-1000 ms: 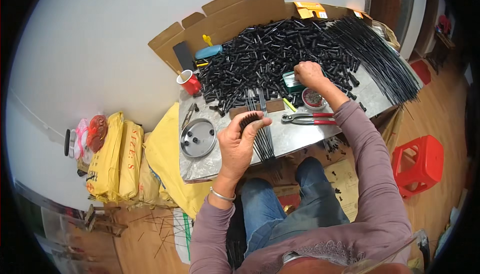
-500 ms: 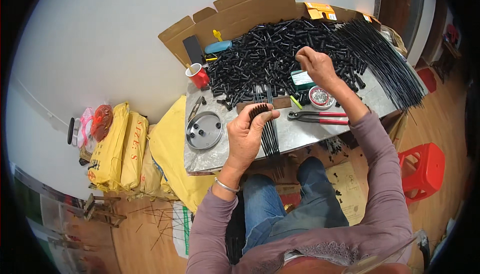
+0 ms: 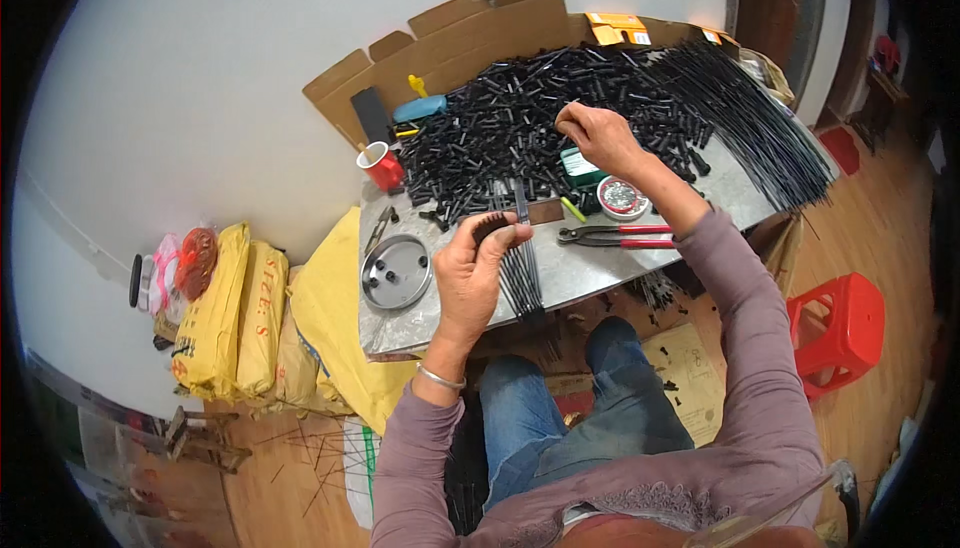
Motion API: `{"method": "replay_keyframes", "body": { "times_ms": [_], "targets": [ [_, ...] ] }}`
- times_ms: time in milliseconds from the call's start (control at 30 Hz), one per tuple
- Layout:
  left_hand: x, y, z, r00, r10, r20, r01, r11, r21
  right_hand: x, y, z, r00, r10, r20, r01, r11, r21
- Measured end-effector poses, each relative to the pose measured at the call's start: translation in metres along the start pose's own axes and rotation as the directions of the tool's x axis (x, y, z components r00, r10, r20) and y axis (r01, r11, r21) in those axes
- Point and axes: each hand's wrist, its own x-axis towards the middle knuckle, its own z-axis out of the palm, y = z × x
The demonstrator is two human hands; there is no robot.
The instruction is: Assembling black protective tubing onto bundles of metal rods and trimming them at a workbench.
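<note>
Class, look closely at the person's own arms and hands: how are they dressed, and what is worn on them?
Both arms wear long, plain, dusty-mauve sleeves of soft, wrinkled fabric, ending short of the wrists. The left hand and right hand are ungloved. A slim silver-coloured bangle circles the left wrist; none shows on the right.

rods (image 3: 522,288) between tray (image 3: 405,290) and pliers (image 3: 622,231)
</note>
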Motion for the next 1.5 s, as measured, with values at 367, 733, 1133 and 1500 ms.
{"method": "replay_keyframes", "body": {
  "times_ms": [367,733,1133,1500],
  "targets": [
    [0.001,0.003,0.000,1.000,-0.013,-0.013,0.014,0.999,0.034,-0.011,-0.050,-0.016,0.959,0.084,0.270,-0.227,0.798,0.558],
    [0.001,-0.001,0.002,0.999,0.037,-0.023,-0.035,0.997,0.071,-0.033,-0.127,-0.048,0.975,-0.207,0.083,0.135,0.844,0.520],
    [0.002,0.003,0.002,0.998,0.053,-0.019,-0.050,0.992,0.112,-0.032,-0.127,-0.046,0.969,-0.236,0.074,0.170,0.853,0.493],
    [-0.001,0.005,0.001,0.999,0.038,0.017,-0.039,0.995,0.090,-0.018,-0.127,-0.056,0.886,-0.464,0.001,0.462,0.883,0.085]
  ]
}}
